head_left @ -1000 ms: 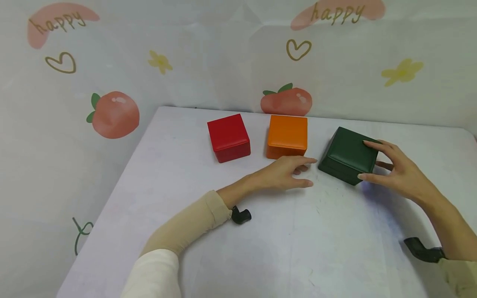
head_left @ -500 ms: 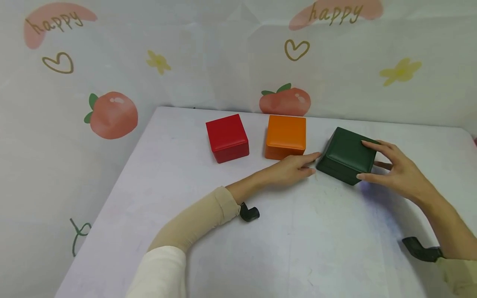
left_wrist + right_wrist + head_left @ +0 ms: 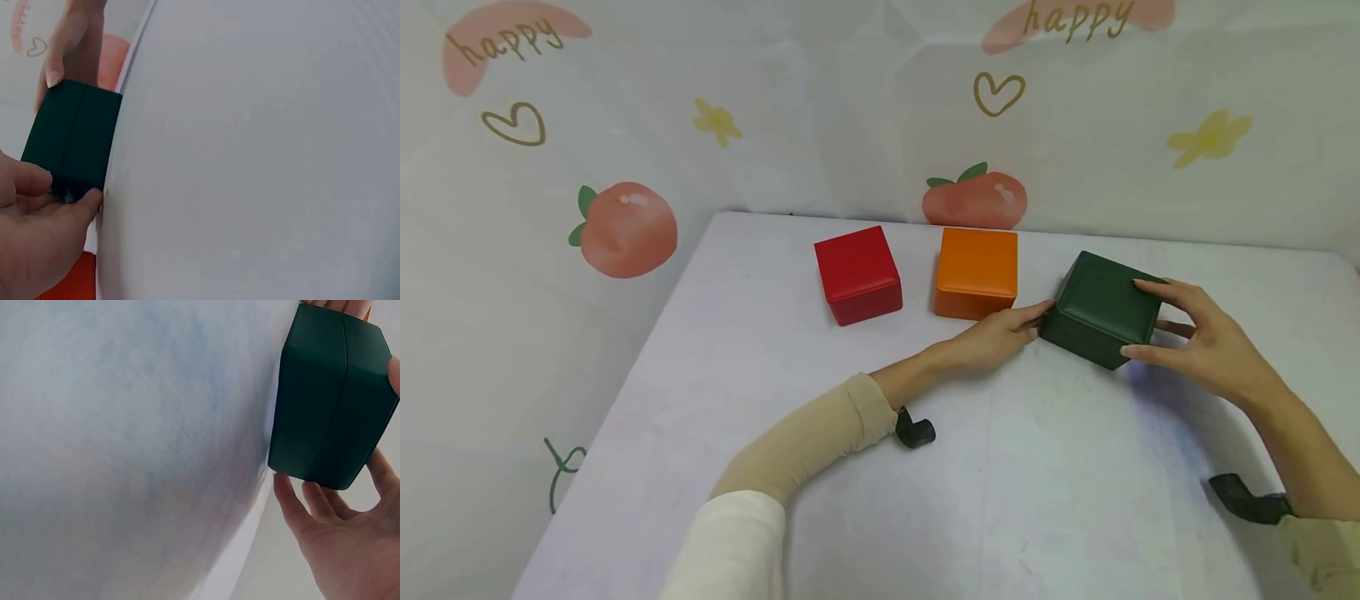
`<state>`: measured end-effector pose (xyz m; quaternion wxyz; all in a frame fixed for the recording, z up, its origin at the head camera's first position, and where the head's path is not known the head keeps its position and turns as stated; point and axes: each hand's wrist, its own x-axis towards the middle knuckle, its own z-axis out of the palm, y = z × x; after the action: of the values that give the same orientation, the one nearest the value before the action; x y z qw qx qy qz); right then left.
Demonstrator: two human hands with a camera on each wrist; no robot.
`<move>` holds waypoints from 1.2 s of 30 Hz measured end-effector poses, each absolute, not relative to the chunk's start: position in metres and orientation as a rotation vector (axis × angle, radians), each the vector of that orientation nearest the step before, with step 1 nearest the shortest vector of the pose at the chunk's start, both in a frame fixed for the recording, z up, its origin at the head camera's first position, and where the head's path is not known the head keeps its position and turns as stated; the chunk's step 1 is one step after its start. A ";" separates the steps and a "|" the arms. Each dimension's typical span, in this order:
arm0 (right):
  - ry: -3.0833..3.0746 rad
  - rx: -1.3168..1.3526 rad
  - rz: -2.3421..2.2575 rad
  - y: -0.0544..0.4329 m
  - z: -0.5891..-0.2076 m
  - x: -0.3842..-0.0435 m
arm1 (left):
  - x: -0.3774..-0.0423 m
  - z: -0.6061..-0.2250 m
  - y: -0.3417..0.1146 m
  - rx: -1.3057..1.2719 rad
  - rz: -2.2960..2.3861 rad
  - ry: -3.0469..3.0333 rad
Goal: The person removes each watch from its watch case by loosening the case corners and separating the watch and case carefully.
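Observation:
A dark green, leather-like box (image 3: 1103,310) stands on the table, turned at an angle. In the wrist views a seam runs across its side. My right hand (image 3: 1210,346) grips its right end, one finger over the top and the thumb at the front corner. From the other side my left hand (image 3: 988,340) holds the box's left end between bent fingers. The left wrist view shows these left fingers (image 3: 39,178) at the box's edge, while my right hand (image 3: 78,47) is at the far end. Most of the left fingertips are hidden in the head view.
An orange box (image 3: 976,273) stands just behind my left hand, and a red box (image 3: 859,275) is further left. Both sit near the back edge of the white table (image 3: 1060,483). Behind it rises a white printed sheet (image 3: 850,108).
My left hand has moved right and reached the green box, its fingers coming closer together. The right hand and the boxes have stayed in place.

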<state>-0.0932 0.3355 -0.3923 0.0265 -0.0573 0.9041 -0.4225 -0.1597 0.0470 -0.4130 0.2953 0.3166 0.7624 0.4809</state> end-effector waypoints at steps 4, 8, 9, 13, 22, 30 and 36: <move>2.790 -0.176 -1.319 0.336 -0.392 -0.094 | -0.158 -0.413 0.056 0.776 1.302 2.066; 2.776 -0.162 -1.319 0.336 -0.390 -0.096 | -0.156 -0.412 0.060 0.685 1.326 2.070; 2.774 -0.158 -1.316 0.336 -0.390 -0.096 | -0.156 -0.412 0.061 0.665 1.337 2.066; 2.769 -0.159 -1.320 0.336 -0.389 -0.097 | -0.158 -0.411 0.063 0.636 1.401 2.031; 2.754 -0.153 -1.325 0.338 -0.391 -0.095 | -0.157 -0.416 0.065 0.633 1.460 2.056; 2.733 -0.268 -1.427 0.340 -0.398 -0.094 | -0.153 -0.419 0.071 0.596 1.401 2.230; 2.730 -0.356 -1.451 0.339 -0.401 -0.095 | -0.151 -0.423 0.072 0.540 1.502 2.179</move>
<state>-0.0948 0.3392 -0.4012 0.0146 -0.1142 0.8772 -0.4661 -0.1506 0.0717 -0.4225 0.2183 0.1952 0.7873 0.5426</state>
